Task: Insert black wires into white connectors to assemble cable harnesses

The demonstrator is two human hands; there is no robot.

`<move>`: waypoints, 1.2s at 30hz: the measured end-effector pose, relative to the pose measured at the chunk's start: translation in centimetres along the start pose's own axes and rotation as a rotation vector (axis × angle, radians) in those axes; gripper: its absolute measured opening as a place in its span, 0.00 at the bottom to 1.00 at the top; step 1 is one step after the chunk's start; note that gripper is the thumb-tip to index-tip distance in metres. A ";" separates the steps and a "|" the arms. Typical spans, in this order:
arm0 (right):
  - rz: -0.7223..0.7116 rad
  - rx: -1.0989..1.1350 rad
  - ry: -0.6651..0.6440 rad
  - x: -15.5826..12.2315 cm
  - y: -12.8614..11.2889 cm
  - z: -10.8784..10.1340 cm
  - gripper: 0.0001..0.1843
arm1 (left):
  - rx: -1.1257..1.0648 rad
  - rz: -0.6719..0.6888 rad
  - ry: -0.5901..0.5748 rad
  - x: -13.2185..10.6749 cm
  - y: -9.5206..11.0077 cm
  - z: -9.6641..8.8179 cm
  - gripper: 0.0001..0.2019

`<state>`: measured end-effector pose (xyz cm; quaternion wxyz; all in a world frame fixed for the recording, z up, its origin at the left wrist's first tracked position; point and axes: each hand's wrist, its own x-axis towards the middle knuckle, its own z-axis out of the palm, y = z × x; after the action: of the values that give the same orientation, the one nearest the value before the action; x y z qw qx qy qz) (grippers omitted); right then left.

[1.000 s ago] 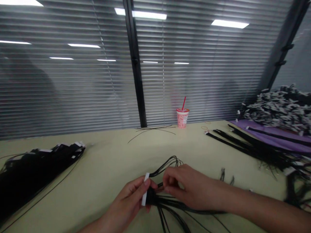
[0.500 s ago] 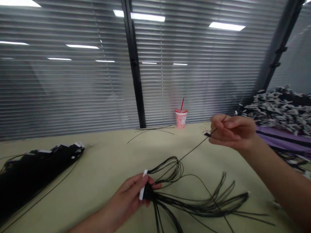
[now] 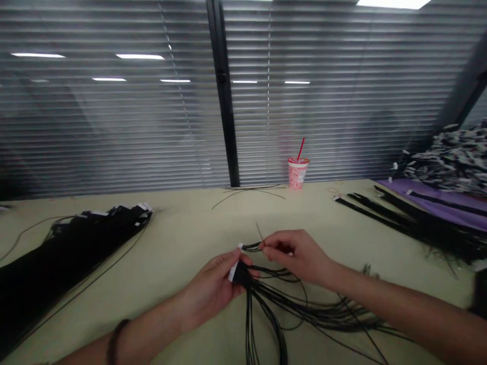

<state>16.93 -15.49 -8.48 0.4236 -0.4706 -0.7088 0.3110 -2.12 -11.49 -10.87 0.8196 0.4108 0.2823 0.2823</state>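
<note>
My left hand (image 3: 216,281) is closed on a wire harness by its white connector (image 3: 233,271), thumb on top. Black wires (image 3: 300,299) fan out from that connector to the right and down over the table. Just right of the connector, my right hand (image 3: 294,253) pinches a thin dark strand (image 3: 259,232) whose end sticks up above the fingertips. The looped wires at the connector's upper end run to these same fingertips. Whether the fingers hold those loops as well is hard to make out.
At left lies a thick black wire bundle (image 3: 95,243) with white ends. A pink cup (image 3: 298,174) with a red straw stands by the blinds, near loose wires (image 3: 249,190). On the right are black harnesses (image 3: 403,215), a purple sheet (image 3: 399,186) and a pile of white-ended pieces (image 3: 452,159).
My right hand has come down and left from high on the right to beside the connector. The strand it had drawn out taut now stands short above its fingers. The view has shifted.
</note>
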 end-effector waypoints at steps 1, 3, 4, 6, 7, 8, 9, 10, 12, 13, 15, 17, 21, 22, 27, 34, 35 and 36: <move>-0.044 -0.089 0.004 -0.4 0.0 1.0 0.11 | -0.001 0.000 -0.012 0.0 0.0 0.0 0.13; -0.101 -0.237 0.015 -1.0 0.1 2.2 0.11 | -0.001 -0.003 -0.038 0.0 0.1 0.0 0.13; -0.106 -0.284 0.025 -1.3 0.3 2.5 0.12 | 0.000 -0.002 -0.048 0.0 0.1 0.0 0.13; -0.104 -0.323 0.065 -1.6 0.8 2.9 0.11 | 0.010 -0.007 -0.054 0.0 0.1 0.0 0.14; -0.101 -0.322 0.094 -1.7 1.2 3.0 0.10 | 0.014 -0.010 -0.051 0.0 0.1 -0.1 0.14; -0.097 -0.311 0.127 -1.7 1.5 3.1 0.09 | 0.018 -0.011 -0.049 0.0 0.1 -0.1 0.14; -0.095 -0.297 0.153 -1.7 1.9 3.1 0.09 | 0.022 -0.010 -0.049 0.0 0.0 -0.1 0.14; -0.092 -0.285 0.168 -1.8 2.1 3.2 0.08 | 0.027 -0.008 -0.050 0.0 0.0 -0.1 0.14; -0.094 -0.274 0.176 -1.8 2.4 3.3 0.09 | 0.043 0.001 -0.054 0.1 -0.1 -0.2 0.14; -0.103 -0.271 0.175 -1.8 2.4 3.3 0.09 | 0.050 0.008 -0.056 0.1 -0.1 -0.2 0.15; -0.123 -0.270 0.166 -1.8 2.3 3.3 0.09 | 0.058 0.011 -0.055 0.2 -0.1 -0.1 0.15; -0.135 -0.270 0.159 -1.8 2.2 3.3 0.09 | 0.057 0.006 -0.057 0.2 -0.1 -0.1 0.15; -0.140 -0.280 0.161 -1.9 2.2 3.3 0.09 | 0.052 0.005 -0.060 0.1 -0.1 -0.2 0.14; -0.145 -0.280 0.162 -1.9 2.2 3.3 0.09 | 0.050 0.006 -0.062 0.2 -0.1 -0.2 0.14; -0.172 -0.292 0.165 -1.9 2.2 3.3 0.08 | 0.048 0.005 -0.070 0.4 -0.2 -0.3 0.15; -0.138 -0.287 0.162 -2.0 2.4 3.4 0.07 | 0.051 0.011 -0.056 0.1 -0.2 -0.2 0.14; -0.137 -0.287 0.163 -2.0 2.4 3.4 0.07 | 0.053 0.009 -0.056 0.0 -0.2 -0.2 0.14; -0.137 -0.286 0.161 -2.0 2.5 3.5 0.08 | 0.054 0.009 -0.056 0.0 -0.1 -0.2 0.14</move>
<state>15.23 -16.57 -12.71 0.4278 -0.5002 -0.7400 0.1386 -2.21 -11.46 -11.09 0.8145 0.4420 0.2650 0.2664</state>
